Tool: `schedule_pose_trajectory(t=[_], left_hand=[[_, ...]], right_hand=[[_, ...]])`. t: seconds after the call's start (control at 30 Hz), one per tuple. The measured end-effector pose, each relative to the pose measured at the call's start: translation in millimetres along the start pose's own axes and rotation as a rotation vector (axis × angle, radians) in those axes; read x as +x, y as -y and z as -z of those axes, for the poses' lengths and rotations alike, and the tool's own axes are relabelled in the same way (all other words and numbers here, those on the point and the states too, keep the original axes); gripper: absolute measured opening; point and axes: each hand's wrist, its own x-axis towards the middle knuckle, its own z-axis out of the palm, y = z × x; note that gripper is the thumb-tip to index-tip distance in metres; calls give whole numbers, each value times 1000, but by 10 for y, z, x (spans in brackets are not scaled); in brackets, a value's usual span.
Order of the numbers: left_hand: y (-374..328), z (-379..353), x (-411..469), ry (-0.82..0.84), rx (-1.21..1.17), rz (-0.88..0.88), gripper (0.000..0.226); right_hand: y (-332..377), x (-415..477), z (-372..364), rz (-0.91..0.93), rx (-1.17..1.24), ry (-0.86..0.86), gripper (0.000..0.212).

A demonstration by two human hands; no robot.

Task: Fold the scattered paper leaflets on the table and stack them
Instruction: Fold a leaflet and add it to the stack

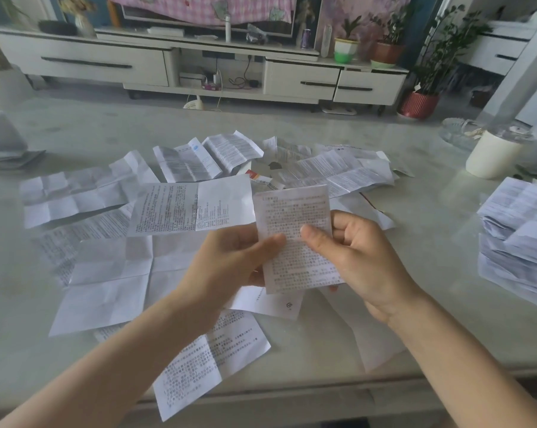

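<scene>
While I hold this printed leaflet (293, 217) up over the middle of the bench (430, 257), my left hand (230, 261) pinches its left edge and my right hand (362, 261) pinches its right edge, thumbs on the printed face. The paper looks thin and already creased, so I judge a fold made in the air could follow an old crease and come out crooked, or the sheet could slip from one thumb. My forearms hang over the loose leaflets (106, 273). One sheet (199, 375) overhangs the near edge, and a brush could send it to the floor. The stack (517, 230) at the right looks puffy and uneven, so a careless drop there may make it slide.
</scene>
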Motion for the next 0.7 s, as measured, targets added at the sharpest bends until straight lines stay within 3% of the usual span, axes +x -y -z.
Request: schedule_pose_trajectory(t=[0.33,0.53,0.7], left_hand=[[5,41,18,-93,-8,36,14],[-61,25,16,-36,-58,63,32],[-83,-7,-27,-19,-160,115,35]], right_hand=[[28,9,23,-219,212,176,28],[45,-11,62,-174,225,142,26],[-17,-38,6,-111,191,53,56]])
